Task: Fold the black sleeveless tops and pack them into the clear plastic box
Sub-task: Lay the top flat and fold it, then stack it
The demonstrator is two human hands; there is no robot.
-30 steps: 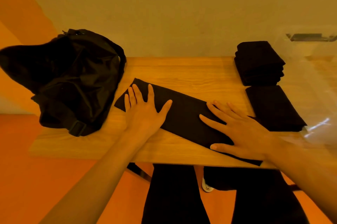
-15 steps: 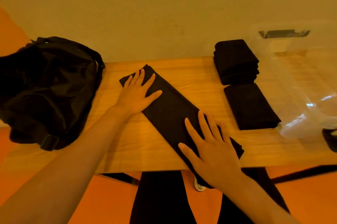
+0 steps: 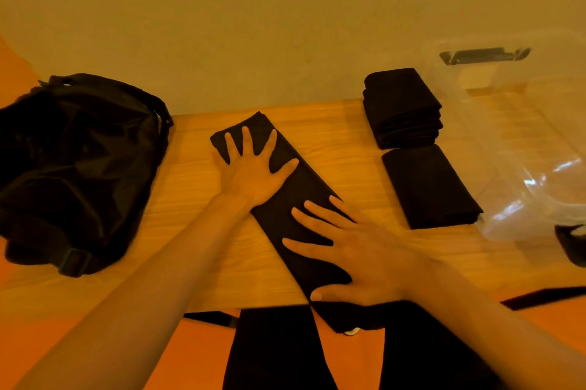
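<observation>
A plain pale wall [image 3: 285,9] backs a light wooden tabletop [image 3: 196,231] that stands over an orange floor [image 3: 196,345]. At the right end sits the clear plastic box [image 3: 523,167], open side up, with a dark clip [image 3: 485,55] on its far rim. Wood grain and glints of light show through its see-through walls. At the left end a slumped black fabric bag [image 3: 73,167] lies on the tabletop, and what it holds cannot be told.

Just beside the box, near the wall, is a stack of folded black tops [image 3: 402,107]. A single folded black top [image 3: 428,186] lies flat in front of it, touching or nearly touching the stack. Bare wood runs between these and the middle of the tabletop, and again between the middle and the bag.

In the middle a long black top [image 3: 295,199], folded into a narrow smooth strip, lies diagonally from far left to near right. Its near end hangs over the front edge. The left hand [image 3: 253,174] lies flat on the far end with fingers spread and straight. The right hand [image 3: 358,253] lies flat on the near end, also spread, gripping nothing.
</observation>
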